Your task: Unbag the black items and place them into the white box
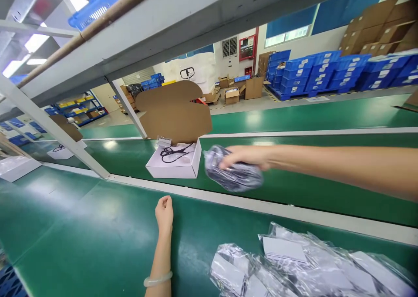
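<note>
Over the far belt, my right hand (243,155) is closed on a dark bundle in a clear plastic bag (233,173). Motion blur hides what the bag contains. Just left of it stands an open white box (173,170) with its brown cardboard lid (176,114) raised. Inside the box lie a coiled black cable (174,153) and a small pale packet (164,142). My left hand (164,214) rests above the near green surface, its fingers curled closed with nothing visible in them. A pale bangle circles that wrist.
Clear bags of white cards or boxes (313,258) lie at the near right. A white rail (228,201) separates the near surface from the green belt (313,162). A slanted post (75,144) and an overhead shelf (196,31) frame the left and top. Another open box (67,151) sits further left.
</note>
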### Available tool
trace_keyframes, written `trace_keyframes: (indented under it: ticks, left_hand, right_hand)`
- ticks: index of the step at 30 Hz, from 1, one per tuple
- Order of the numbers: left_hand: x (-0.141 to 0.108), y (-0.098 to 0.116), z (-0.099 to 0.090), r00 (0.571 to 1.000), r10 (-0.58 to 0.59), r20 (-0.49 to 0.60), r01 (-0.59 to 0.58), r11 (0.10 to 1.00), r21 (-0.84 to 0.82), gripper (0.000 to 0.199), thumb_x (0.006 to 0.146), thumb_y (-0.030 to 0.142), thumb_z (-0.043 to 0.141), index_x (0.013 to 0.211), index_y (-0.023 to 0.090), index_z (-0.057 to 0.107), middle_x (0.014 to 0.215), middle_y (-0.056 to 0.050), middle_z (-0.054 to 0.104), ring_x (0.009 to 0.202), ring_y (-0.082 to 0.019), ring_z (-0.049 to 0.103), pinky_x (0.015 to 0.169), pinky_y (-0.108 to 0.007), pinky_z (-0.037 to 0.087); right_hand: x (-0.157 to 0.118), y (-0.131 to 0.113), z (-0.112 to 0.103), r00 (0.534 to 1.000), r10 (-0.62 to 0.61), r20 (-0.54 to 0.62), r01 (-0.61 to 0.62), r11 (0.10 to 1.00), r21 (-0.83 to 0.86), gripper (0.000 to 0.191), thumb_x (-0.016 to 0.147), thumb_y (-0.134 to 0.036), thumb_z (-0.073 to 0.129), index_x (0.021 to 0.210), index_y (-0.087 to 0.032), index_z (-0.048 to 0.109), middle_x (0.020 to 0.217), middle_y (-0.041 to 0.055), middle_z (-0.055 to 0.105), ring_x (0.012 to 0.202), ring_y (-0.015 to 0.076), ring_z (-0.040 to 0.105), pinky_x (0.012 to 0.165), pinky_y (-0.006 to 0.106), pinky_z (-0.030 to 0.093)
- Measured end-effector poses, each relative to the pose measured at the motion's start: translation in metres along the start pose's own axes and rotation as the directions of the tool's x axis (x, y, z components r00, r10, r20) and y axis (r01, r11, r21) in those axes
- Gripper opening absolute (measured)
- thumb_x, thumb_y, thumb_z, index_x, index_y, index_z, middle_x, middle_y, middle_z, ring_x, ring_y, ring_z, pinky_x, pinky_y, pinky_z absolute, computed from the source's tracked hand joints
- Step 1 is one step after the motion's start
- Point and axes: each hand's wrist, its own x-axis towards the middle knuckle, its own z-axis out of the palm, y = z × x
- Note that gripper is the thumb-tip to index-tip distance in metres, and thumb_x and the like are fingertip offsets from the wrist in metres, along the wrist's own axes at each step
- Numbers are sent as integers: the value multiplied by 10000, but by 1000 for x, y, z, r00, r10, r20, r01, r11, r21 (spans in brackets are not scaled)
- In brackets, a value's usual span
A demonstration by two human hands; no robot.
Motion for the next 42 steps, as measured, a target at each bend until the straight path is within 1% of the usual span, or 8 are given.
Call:
trace_keyframes:
  ticks: [3,6,12,17,22,26,34,42]
  left_hand:
    - [2,-4,-1,1000,2,17,-2,1000,32,231,745,352,629,867,157,650,757,-54,658,745,-216,624,741,-348,509]
    - [2,-5,-2,999,5,44,-7,998,66,254,747,373,614,865,152,653,752,-54,652,722,-215,612,699,-333,490]
    - [-1,-3,-1,996,23,88,-32,994,103,274,799,395,575,890,147,643,797,-68,651,769,-219,621,690,-307,491]
    - [-3,1,-2,995,23,101,-36,991,127,283,796,405,583,888,144,647,811,-75,651,797,-228,617,697,-308,491]
    - [-4,6,0,992,20,122,-37,990,135,313,769,418,590,882,132,649,802,-73,651,757,-215,602,672,-299,472]
    - [-5,8,0,991,18,132,-36,990,140,374,732,469,613,877,127,652,778,-74,646,687,-201,580,594,-280,444]
    - [-8,11,-2,988,-6,153,-20,986,166,433,695,531,615,890,145,641,778,-58,636,674,-188,560,592,-273,438]
    - [-6,8,-2,988,-17,154,-19,973,229,434,670,544,609,874,162,643,773,-49,627,711,-209,567,656,-309,453]
  right_hand:
    - [95,-34,6,998,-50,30,52,997,-61,279,769,-352,659,908,-115,616,775,87,686,666,205,664,640,309,588]
    - [168,-43,12,999,-30,40,37,981,-192,268,813,-376,625,897,-122,615,711,71,674,643,206,661,612,300,587]
    - [235,-26,8,999,-7,52,21,959,-282,252,850,-383,576,906,-140,619,766,81,678,692,219,672,619,303,584]
    - [245,-19,-11,996,-82,-26,61,890,-451,314,887,-393,520,1025,-123,602,932,110,674,826,227,670,666,287,565]
    - [243,-12,-20,955,-240,-172,33,665,-746,603,682,-313,773,1192,-99,533,1202,182,570,1056,361,572,818,391,511]
    - [245,4,-12,952,-270,-142,11,494,-869,695,643,-290,798,1245,-101,509,1190,170,582,1020,338,589,795,354,508]
    - [245,18,0,977,-199,-80,-14,313,-950,587,669,-295,781,1178,-87,578,1135,200,616,946,356,613,762,395,511]
    - [195,60,-8,946,-323,15,85,205,-975,573,847,-253,666,1318,-56,408,1176,213,584,1053,342,572,870,399,465]
